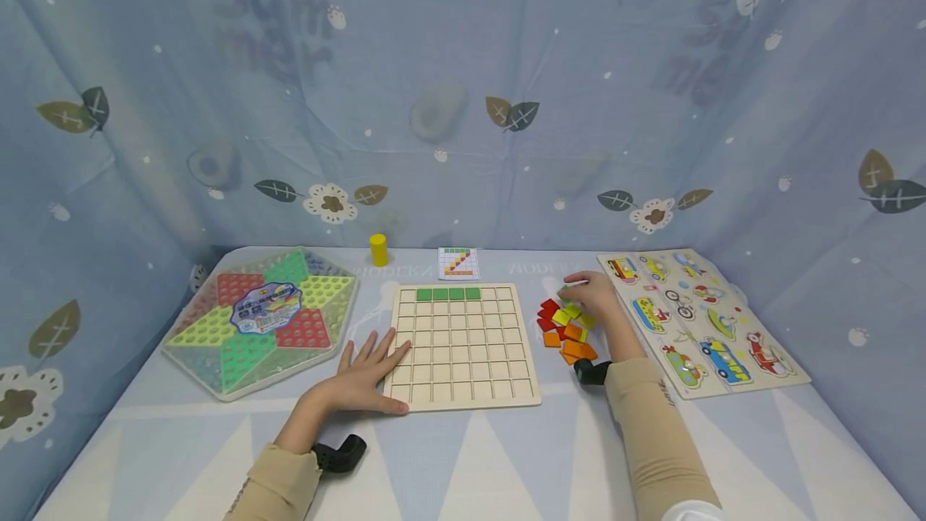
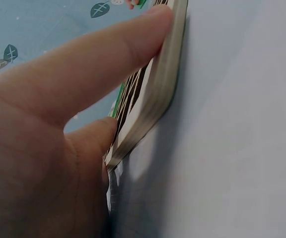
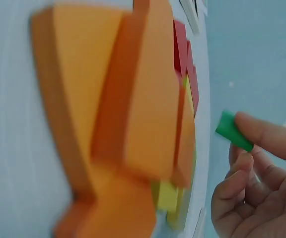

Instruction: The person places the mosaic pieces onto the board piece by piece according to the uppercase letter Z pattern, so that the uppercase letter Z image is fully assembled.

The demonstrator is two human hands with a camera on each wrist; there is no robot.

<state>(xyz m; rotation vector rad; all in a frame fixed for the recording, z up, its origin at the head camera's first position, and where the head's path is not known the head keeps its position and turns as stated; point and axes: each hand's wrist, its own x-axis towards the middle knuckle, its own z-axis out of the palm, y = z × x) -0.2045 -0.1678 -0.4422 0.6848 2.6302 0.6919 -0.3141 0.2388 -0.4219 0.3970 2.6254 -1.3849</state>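
Observation:
A wooden grid board lies flat in front of me, with a row of several green tiles in its top cells. My left hand rests on the board's left edge, fingers spread; in the left wrist view the thumb and a finger touch the rim. Over the loose pile to the right, my right hand pinches a green tile between thumb and finger. Below it lie red tiles, yellow tiles and orange tiles.
A pattern card and a yellow cylinder stand behind the board. To the left is a hexagonal game board in clear wrapping. A picture puzzle board lies at the right, and a patterned curtain hangs behind.

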